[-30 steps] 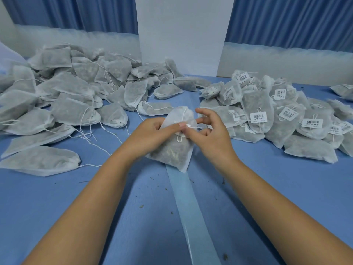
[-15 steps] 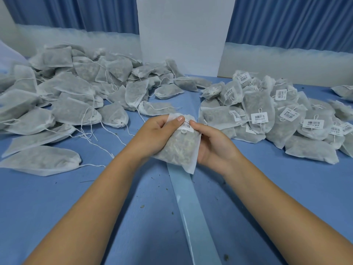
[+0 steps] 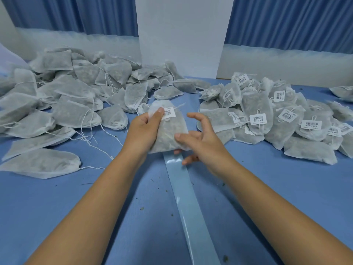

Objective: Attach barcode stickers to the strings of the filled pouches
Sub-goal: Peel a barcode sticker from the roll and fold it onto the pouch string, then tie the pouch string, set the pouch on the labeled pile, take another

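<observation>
Since the prior frame the right hand (image 3: 200, 142) has left its side grip and spread wide: index finger lifted clear, straight thumb laid on the near right edge of the filled white mesh drawstring pouch (image 3: 170, 131). Left hand (image 3: 145, 129) grips the pouch's far left side, thumb on top just beside the white barcode sticker (image 3: 169, 112). Count: 2 hands, 1 held pouch, 1 sticker on it, 1 glossy pale-blue backing strip (image 3: 191, 197), 2 heaps. The pouch sits over the strip's far end; its long axis runs away from the person, neck end pointing away, with the thin white string (image 3: 178, 106) trailing far-right. Left of the strip: heap of unlabelled grey-white pouches (image 3: 76, 104) with loose strings, too overlapped to count. Right of the strip: heap of labelled pouches (image 3: 267, 115), about eleven stickers visible. Both heaps lie on the blue table (image 3: 57, 207), which carries dark specks beside the strip. Beyond the strip's far end: upright white panel (image 3: 181, 35) and pleated blue curtains (image 3: 286, 22).
</observation>
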The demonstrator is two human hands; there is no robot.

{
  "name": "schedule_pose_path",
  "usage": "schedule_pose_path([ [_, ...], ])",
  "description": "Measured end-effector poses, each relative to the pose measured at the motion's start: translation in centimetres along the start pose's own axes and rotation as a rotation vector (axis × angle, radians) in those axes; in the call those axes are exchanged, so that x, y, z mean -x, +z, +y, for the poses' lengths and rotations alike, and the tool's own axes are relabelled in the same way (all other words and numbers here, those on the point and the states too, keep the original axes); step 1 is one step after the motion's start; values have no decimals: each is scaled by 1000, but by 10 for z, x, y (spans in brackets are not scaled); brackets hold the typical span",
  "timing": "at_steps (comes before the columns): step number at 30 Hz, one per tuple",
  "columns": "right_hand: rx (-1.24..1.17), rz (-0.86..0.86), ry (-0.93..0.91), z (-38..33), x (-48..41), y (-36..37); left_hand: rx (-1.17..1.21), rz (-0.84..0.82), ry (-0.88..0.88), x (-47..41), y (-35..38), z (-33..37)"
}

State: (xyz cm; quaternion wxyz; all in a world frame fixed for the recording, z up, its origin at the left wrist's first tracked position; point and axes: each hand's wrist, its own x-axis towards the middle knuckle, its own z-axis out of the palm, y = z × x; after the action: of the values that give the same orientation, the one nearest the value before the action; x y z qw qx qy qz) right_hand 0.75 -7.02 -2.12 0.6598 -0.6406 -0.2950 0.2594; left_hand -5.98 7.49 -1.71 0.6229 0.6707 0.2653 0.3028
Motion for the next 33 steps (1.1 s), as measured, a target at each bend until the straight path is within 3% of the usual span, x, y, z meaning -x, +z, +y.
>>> schedule_pose_path([
  [4, -48, 161, -169, 5, -3, -1, 41, -59, -32, -2, 0, -2],
  [8, -148, 373, -137, 14, -17, -25, 51, 3, -77, -8, 0, -2],
  [13, -161, 326, 101, 32, -35, -47, 27, 43, -90, -15, -4, -8],
  [19, -183, 305, 99, 38, -50, -59, -94, 84, -41, -22, -10, -18],
  [22, -2, 327, 86, 43, -57, -63, -217, 93, 0, -27, -13, -27],
  [26, 224, 419, 71, 44, -72, -68, -573, 66, 116, -35, -19, -40],
  [29, 384, 496, -17, 48, -75, -63, -814, -5, 236, -38, -21, -48],
  [33, 672, 571, -170, 50, -71, -61, -1021, -71, 262, -42, -18, -51],
])
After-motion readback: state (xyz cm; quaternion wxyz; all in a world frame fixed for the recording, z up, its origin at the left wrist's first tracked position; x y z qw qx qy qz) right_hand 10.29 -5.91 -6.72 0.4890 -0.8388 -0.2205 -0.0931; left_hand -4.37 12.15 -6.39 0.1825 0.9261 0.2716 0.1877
